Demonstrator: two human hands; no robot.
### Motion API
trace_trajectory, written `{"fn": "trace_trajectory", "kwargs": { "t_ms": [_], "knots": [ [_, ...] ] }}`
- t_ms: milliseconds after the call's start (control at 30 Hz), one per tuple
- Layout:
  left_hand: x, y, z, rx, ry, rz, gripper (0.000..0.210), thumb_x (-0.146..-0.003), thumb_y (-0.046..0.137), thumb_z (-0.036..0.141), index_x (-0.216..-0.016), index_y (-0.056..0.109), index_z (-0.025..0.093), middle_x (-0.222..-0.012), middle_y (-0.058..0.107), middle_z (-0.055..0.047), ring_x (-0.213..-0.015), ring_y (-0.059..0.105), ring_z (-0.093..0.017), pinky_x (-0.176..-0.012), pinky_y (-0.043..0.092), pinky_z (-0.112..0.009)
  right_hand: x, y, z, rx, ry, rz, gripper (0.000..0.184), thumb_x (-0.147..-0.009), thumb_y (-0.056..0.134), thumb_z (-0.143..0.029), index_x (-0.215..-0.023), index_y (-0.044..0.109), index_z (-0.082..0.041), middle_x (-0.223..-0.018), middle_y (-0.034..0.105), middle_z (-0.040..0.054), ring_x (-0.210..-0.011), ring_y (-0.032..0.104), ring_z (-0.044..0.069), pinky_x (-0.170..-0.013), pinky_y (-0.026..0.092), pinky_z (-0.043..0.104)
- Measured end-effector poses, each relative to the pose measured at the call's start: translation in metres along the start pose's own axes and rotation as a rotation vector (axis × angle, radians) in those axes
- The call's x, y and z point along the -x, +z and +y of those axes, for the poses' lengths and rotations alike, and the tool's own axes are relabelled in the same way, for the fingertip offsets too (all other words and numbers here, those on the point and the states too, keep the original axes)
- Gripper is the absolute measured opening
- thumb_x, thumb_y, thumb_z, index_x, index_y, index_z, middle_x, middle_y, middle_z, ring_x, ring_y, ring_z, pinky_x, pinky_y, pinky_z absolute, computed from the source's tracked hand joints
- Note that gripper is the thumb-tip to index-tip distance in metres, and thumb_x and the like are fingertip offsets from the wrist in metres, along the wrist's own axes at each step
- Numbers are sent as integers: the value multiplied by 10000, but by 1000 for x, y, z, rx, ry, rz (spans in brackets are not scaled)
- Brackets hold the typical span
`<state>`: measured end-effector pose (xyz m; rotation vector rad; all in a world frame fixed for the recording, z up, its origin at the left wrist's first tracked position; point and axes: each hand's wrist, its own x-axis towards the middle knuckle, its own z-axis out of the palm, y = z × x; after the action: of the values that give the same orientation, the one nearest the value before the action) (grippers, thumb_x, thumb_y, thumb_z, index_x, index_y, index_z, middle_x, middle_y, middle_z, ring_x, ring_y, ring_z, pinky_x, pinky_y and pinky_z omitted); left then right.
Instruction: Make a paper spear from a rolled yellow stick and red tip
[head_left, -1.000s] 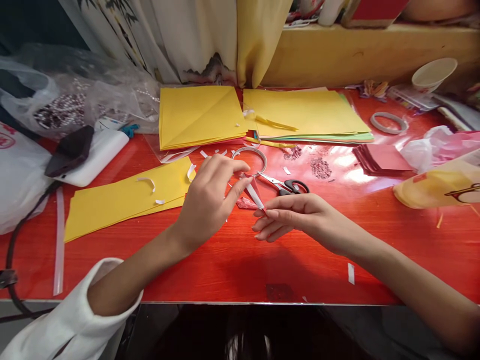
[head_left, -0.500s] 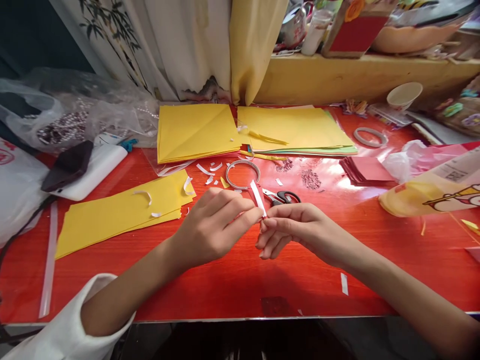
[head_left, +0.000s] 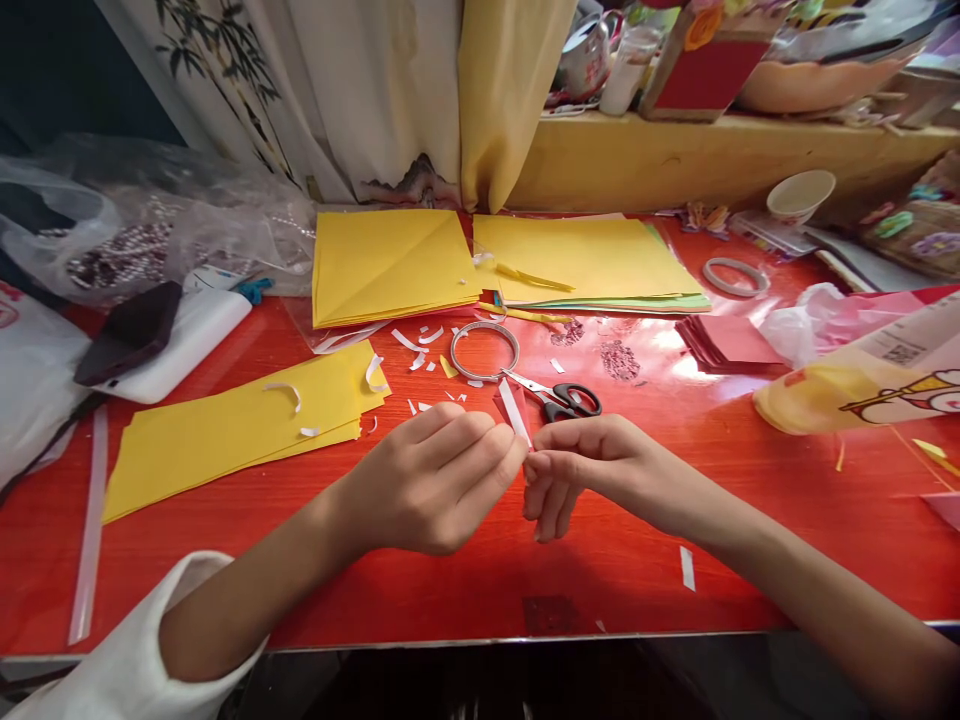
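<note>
Tape strip (head_left: 516, 411), a narrow white piece with a bit of red paper behind it, sits pinched between our two hands just above the middle of the red counter (head_left: 465, 570). Our left hand (head_left: 439, 480) is curled closed, its thumb and forefinger nipping the strip's near end from the left. Our right hand (head_left: 581, 470) meets it from the right, thumb and forefinger closed on the same end, the other fingers hanging loosely downward. The strip slants up and away from our fingertips toward the far side. Just beyond it we see a ring of tape (head_left: 484, 350) lying flat, with black-handled scissors (head_left: 559, 395) touching its right edge. Small white scraps (head_left: 420, 340) are scattered to the left of the ring. A yellow paper stack (head_left: 240, 425) lies near left, two more yellow stacks (head_left: 390, 262) lie farther back, and dark red squares (head_left: 727, 340) rest well off to the right.
</note>
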<state>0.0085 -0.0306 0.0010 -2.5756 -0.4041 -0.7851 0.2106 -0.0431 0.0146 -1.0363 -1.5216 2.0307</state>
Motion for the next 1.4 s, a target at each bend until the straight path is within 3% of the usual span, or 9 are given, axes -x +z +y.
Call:
{"fn": "trace_trajectory", "kwargs": {
  "t_ms": [300,567,767,867,1000,1067,1200,1300,1400],
  "knots": [
    [0,7,3,76,-98,78,192,-733,600,159,-903,577,74,-802,618,-68,-725,515,-160,-619,440,-296,1,1,0,28,-4,23,253,-838,494,-369,-784,558,-130,-738,649,42,-631,658,148,-594,527,266],
    [-9,7,11,469,-510,77,95,-772,541,102,-856,581,123,-777,603,-26,-744,494,-106,-707,446,-253,2,1,-1,91,-37,64,238,-859,460,-335,-785,553,-129,-744,639,48,-635,656,146,-601,527,268],
    [-15,1,9,785,-778,-51,100,-828,492,176,-819,590,156,-799,604,-9,-762,533,-87,-707,449,-222,2,2,0,143,-45,90,207,-866,449,-279,-766,547,-126,-732,635,45,-634,655,138,-601,524,254],
    [-13,2,6,800,-732,-75,116,-830,490,168,-853,602,152,-809,604,-18,-774,532,-92,-710,455,-223,2,1,0,106,-32,67,218,-866,449,-289,-759,543,-124,-735,641,50,-632,657,144,-597,526,259],
    [-6,6,5,617,-398,-11,276,-775,496,60,-1036,571,106,-891,612,-68,-826,496,-146,-741,460,-300,-1,-3,4,-53,-19,32,169,-848,483,-266,-768,533,-125,-704,650,42,-572,652,136,-531,523,238],
    [-4,6,5,591,-312,-12,368,-748,485,30,-1106,538,101,-933,610,-85,-838,491,-162,-731,465,-324,-2,-5,6,-137,-26,13,136,-842,492,-238,-777,528,-124,-690,654,38,-540,647,128,-500,517,221],
    [-6,1,0,812,-375,0,368,-750,446,9,-1056,588,157,-887,598,-66,-826,508,-141,-714,473,-294,0,-4,7,-224,-32,-48,135,-839,507,-236,-766,520,-122,-693,661,43,-541,651,133,-497,516,221],
    [-6,-4,-6,1097,-478,-91,326,-769,433,21,-932,649,204,-859,574,-45,-812,531,-119,-702,476,-258,2,-1,5,-189,-24,-107,153,-840,510,-249,-755,518,-123,-712,662,49,-556,652,138,-521,516,245],
    [-7,-5,-10,1263,-655,-95,247,-816,431,104,-892,642,207,-840,583,-35,-805,557,-121,-724,481,-265,4,-1,2,-104,-19,-113,176,-840,509,-282,-755,519,-129,-718,655,47,-570,645,132,-552,509,257]
  ]
}}
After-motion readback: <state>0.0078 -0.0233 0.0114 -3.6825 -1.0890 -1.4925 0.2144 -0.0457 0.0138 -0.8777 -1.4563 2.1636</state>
